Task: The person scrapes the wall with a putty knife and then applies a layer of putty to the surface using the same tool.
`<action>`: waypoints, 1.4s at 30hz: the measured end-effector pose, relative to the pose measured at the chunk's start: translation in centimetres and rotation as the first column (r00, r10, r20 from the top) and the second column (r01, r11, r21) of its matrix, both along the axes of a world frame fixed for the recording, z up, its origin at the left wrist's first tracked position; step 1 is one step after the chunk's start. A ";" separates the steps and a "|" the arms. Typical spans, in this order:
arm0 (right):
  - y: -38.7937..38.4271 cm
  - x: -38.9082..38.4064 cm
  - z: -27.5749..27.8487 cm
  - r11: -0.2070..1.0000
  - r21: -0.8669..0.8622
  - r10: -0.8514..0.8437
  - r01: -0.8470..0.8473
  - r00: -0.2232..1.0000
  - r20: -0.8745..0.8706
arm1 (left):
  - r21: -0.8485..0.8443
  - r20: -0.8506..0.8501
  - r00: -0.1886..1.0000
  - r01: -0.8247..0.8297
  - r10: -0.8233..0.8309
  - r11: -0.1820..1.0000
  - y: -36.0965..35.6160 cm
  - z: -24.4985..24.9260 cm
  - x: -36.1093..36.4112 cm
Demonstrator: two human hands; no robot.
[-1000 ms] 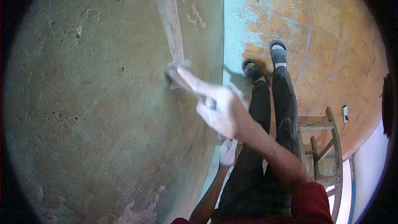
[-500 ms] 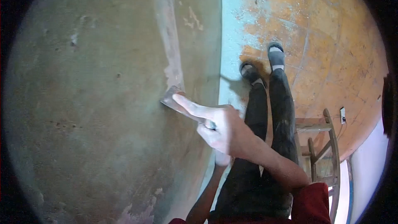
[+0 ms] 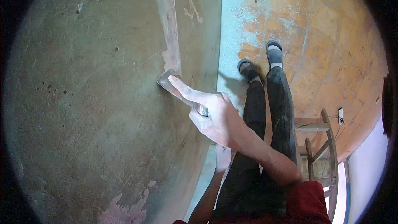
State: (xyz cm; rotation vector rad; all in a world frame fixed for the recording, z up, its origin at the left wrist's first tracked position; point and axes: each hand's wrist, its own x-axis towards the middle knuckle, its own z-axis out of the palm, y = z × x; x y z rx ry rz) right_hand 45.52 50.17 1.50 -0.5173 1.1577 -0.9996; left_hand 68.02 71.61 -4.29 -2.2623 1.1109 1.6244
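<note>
The right hand (image 3: 217, 120) grips a flat grey metal scraper (image 3: 166, 81). Its index finger lies along the blade, the other fingers (image 3: 199, 121) are curled shut, and the blade presses against the green-grey plaster wall (image 3: 91, 99).

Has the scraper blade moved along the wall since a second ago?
Yes. The scraper blade, level with the dark pit a second ago, is now lower in frame, nearer the person.

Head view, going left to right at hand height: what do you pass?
Wall → scraper → right hand → trousers → wooden ladder.
</note>
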 end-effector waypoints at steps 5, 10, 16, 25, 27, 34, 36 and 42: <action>0.9 2.0 -0.6 0.983 -0.081 -0.159 0.163 0.986 0.057 | -0.019 -0.008 0.998 -0.056 0.056 0.998 -0.4 -0.7 -0.8; -0.1 0.7 -0.3 0.996 -0.050 -0.077 0.075 0.996 -0.046 | -0.018 -0.024 0.997 -0.067 0.067 0.998 1.7 -1.7 0.6; -1.2 -1.3 0.1 0.995 0.050 0.092 -0.091 0.996 -0.020 | -0.018 -0.090 0.995 -0.050 0.048 0.999 4.1 -3.5 1.9; -0.7 2.2 -3.0 0.911 -0.306 -0.334 0.277 0.930 -0.152 | 0.118 -0.023 0.999 -0.046 0.049 0.992 -4.3 -0.5 -2.4; -0.8 1.1 -2.4 0.892 -0.380 -0.345 0.244 0.912 -0.224 | 0.153 -0.006 0.999 -0.036 0.038 0.988 -4.5 -0.5 -2.4; -2.8 -1.8 -0.3 0.978 -0.140 -0.151 0.152 0.988 0.017 | 0.134 -0.031 0.999 -0.014 0.019 0.991 -5.7 -0.5 -2.4; -5.5 -4.1 -1.8 0.999 -0.016 -0.035 0.034 0.994 -0.101 | 0.123 -0.048 0.999 -0.007 0.013 0.992 -5.5 -0.2 -2.1; -2.4 -2.1 -1.8 0.996 -0.073 -0.059 0.059 0.998 -0.004 | -0.025 -0.142 0.989 0.032 -0.035 0.999 -6.4 -0.1 -2.1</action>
